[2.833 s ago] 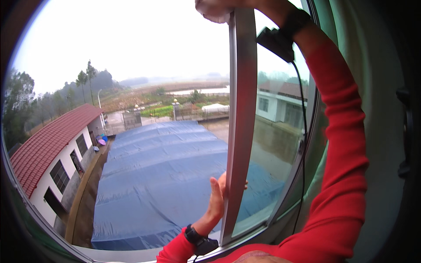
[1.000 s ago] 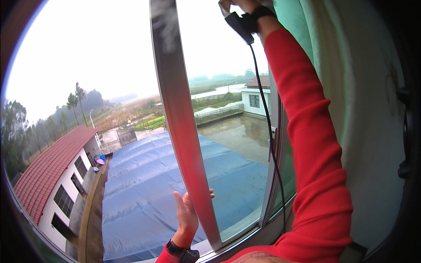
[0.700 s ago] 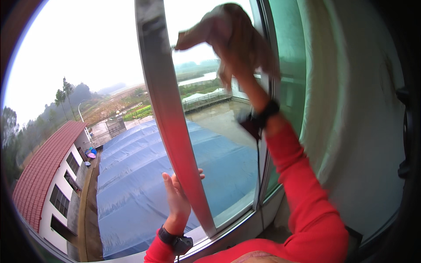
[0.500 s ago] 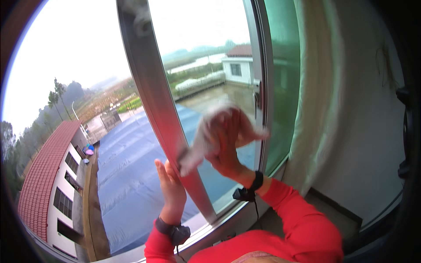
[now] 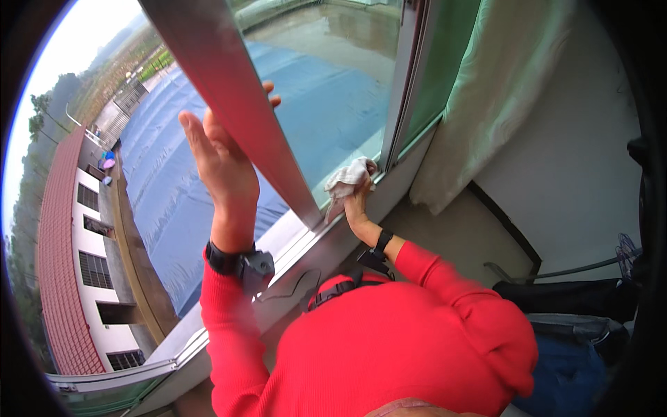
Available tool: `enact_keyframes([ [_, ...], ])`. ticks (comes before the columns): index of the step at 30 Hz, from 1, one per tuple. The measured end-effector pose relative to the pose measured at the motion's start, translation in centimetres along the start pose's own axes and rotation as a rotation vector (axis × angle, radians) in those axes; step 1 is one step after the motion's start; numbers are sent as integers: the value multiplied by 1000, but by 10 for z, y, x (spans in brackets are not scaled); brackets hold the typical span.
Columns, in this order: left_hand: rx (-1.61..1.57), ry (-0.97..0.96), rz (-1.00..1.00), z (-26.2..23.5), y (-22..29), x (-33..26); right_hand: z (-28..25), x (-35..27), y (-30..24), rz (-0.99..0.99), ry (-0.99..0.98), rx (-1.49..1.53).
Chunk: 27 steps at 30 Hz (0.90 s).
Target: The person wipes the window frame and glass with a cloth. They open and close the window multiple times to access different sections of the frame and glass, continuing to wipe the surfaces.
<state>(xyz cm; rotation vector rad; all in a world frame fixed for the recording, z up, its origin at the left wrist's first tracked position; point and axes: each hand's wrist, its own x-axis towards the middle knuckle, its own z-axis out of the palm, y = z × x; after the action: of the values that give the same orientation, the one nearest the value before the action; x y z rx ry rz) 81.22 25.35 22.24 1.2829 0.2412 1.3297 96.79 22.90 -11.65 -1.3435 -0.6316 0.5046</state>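
Note:
My left hand (image 5: 228, 163) grips the metal window frame (image 5: 240, 83), an upright at the edge of a sliding pane. Its thumb shows on the left side, and the fingertips come out past the frame on the right. In my right hand (image 5: 358, 201) is a pale cloth (image 5: 347, 182), bunched up and held against the bottom of the window glass (image 5: 326, 104), close to the lower rail. The cloth hides part of my right fingers. A black strap with a small device is on each wrist.
A pale curtain (image 5: 479, 118) hangs at the right beside green-tinted glass. The window sill track (image 5: 292, 240) runs below my hands. Dark bags (image 5: 563, 347) lie at the lower right. Outside, a blue tarp (image 5: 167, 201) and a red-roofed building (image 5: 59, 243) lie below.
The cloth in my right hand has moved down the pane to its bottom edge. My left hand sits higher on the frame, its fingers around it. The view has tilted downward.

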Motion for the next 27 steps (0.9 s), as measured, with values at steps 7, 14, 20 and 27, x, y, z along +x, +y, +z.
enact_keyframes([
  [7,227,-112,97,-33,-11,-17,-51,-39,-114,626,-705,763],
  [14,345,118,-63,-47,-50,-137,-40,-68,-208,209,-1069,377],
  [20,-117,-144,-397,-91,-72,-139,-4,-76,-291,-354,-1200,-544],
  [27,-399,87,-270,-163,-142,-128,9,-37,-405,-1564,-479,-749],
])
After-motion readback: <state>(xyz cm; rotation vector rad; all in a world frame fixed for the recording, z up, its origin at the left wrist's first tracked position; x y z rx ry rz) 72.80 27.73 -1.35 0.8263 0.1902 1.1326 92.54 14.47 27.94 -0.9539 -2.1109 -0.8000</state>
